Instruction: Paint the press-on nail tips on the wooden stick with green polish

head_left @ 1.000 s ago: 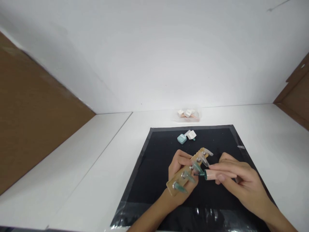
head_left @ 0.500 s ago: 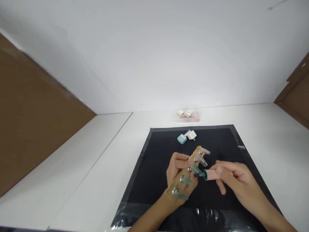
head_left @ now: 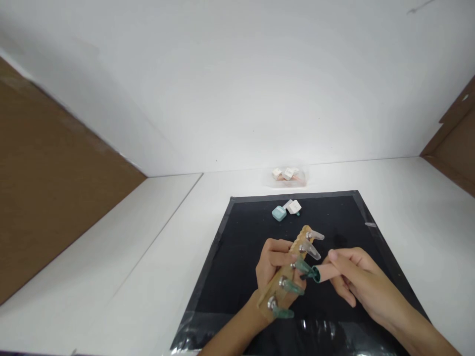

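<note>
My left hand (head_left: 272,261) is closed around a tan strip (head_left: 280,287) that carries several nail tips on metal pegs. At its far end sit two clear nail tips (head_left: 310,249); the ones nearer me are coated green. Between finger and thumb, my right hand (head_left: 361,277) grips a nail polish brush (head_left: 328,272) by its pink handle. The brush's green-smeared end lies at the middle green nail tip (head_left: 302,265); whether the bristles touch it I cannot tell. Both hands are over the black mat (head_left: 237,247).
At the back of the mat lie a teal square-topped bottle (head_left: 279,213) and a white-topped one (head_left: 294,207). Behind them, a clear plastic box (head_left: 297,183) holds white and pink pieces. A loose clear nail tip (head_left: 370,224) rests by the mat's right edge. Brown panels (head_left: 55,173) flank the white table.
The near end of the strip has dropped slightly toward me and to the right. The brush handle has tilted, its right end now higher, and my right fingers have shifted on it.
</note>
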Action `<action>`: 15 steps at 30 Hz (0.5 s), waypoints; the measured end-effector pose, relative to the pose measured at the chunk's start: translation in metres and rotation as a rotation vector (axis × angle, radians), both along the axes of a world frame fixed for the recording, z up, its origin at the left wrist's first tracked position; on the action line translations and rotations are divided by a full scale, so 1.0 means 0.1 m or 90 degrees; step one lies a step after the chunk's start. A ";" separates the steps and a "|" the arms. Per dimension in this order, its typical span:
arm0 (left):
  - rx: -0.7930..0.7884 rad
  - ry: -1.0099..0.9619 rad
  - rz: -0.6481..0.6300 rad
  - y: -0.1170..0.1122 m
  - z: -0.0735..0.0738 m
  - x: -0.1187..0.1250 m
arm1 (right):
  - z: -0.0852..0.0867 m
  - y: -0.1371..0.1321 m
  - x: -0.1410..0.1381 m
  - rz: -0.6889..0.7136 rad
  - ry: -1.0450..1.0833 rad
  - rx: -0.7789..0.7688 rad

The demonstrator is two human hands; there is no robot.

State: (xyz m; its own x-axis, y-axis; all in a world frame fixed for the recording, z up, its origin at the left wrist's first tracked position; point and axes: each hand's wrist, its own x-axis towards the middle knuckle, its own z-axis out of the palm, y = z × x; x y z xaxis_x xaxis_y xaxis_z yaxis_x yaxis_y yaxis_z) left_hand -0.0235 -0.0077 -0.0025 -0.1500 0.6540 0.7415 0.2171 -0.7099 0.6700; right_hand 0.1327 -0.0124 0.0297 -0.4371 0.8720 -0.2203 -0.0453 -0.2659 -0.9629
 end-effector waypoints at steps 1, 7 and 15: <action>-0.008 -0.002 -0.007 -0.01 0.00 0.00 | 0.01 0.00 -0.01 0.002 0.010 -0.015; 0.027 -0.016 -0.031 0.00 -0.01 -0.01 | 0.07 0.02 -0.04 0.016 0.039 -0.100; 0.024 -0.043 -0.024 0.00 0.02 -0.01 | 0.07 0.03 -0.05 0.041 0.046 -0.146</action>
State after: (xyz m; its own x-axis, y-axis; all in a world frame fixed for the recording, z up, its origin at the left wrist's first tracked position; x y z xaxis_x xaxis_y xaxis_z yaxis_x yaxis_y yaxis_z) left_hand -0.0248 -0.0073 -0.0003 -0.1757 0.6320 0.7547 0.1452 -0.7416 0.6549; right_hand 0.1272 -0.0092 0.0364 -0.5120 0.7723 -0.3761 -0.0874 -0.4824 -0.8716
